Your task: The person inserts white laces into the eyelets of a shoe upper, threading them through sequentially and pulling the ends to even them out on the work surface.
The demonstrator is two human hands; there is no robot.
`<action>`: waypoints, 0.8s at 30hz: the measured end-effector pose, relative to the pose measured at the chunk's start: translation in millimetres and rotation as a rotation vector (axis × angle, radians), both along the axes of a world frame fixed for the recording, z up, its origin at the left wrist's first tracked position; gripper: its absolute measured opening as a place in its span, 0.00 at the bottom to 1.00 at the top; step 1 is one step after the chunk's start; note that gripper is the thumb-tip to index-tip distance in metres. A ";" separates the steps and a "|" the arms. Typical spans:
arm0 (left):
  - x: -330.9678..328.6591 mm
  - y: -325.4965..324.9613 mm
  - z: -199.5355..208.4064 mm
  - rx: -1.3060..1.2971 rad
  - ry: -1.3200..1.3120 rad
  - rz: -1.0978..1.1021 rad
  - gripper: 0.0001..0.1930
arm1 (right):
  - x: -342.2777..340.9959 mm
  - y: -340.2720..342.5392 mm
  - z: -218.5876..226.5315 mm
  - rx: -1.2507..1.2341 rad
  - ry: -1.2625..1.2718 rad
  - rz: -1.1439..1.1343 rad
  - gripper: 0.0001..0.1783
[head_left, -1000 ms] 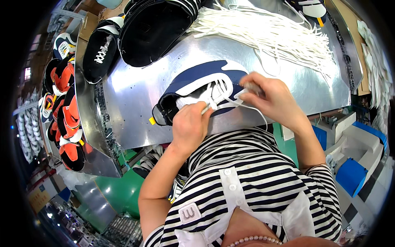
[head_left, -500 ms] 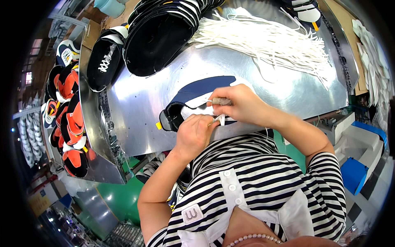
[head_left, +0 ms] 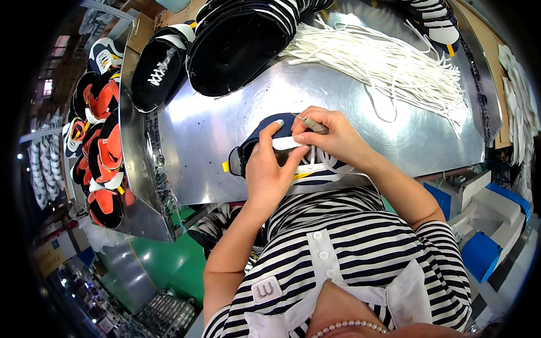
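Observation:
A navy shoe upper (head_left: 268, 122) with white and yellow trim lies on its side near the table's front edge. My left hand (head_left: 267, 169) grips it, with the index finger reaching across the navy side and the thumb bent toward the white eyelet strip (head_left: 285, 143). My right hand (head_left: 333, 137) pinches a hook tool with a short tan handle (head_left: 315, 126); its thin metal shaft points left over the upper. White lace (head_left: 327, 164) crosses the throat of the upper, and a loose length trails toward my right forearm. The tool's tip is too small to make out.
A heap of white laces (head_left: 383, 62) spreads over the far right of the metal table (head_left: 208, 141). Nested black uppers (head_left: 239, 53) and a laced upper (head_left: 159, 70) stand at the far left. Orange-lined uppers (head_left: 105, 155) are stacked left; more uppers (head_left: 442, 28) lie far right.
My left hand has let go of its pinch on the lace near the front edge and now spreads across the upper. Lacing now shows over the throat. The whole view has shifted slightly.

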State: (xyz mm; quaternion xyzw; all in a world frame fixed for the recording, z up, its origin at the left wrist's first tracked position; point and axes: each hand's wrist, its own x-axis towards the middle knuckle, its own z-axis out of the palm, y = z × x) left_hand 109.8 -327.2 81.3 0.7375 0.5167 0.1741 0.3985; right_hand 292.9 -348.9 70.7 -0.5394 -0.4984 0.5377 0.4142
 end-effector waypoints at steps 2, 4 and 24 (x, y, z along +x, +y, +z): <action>1.0 -1.5 -9.3 0.122 -0.050 0.048 0.27 | 0.1 -2.0 -0.9 0.111 -0.042 -0.027 0.06; 6.0 -2.6 -5.9 0.090 -0.078 0.061 0.24 | 0.2 -11.7 7.8 0.201 -0.057 -0.081 0.10; 11.2 -15.0 -16.0 0.322 -0.163 0.005 0.21 | -32.1 -18.1 7.6 0.410 -1.001 0.018 0.18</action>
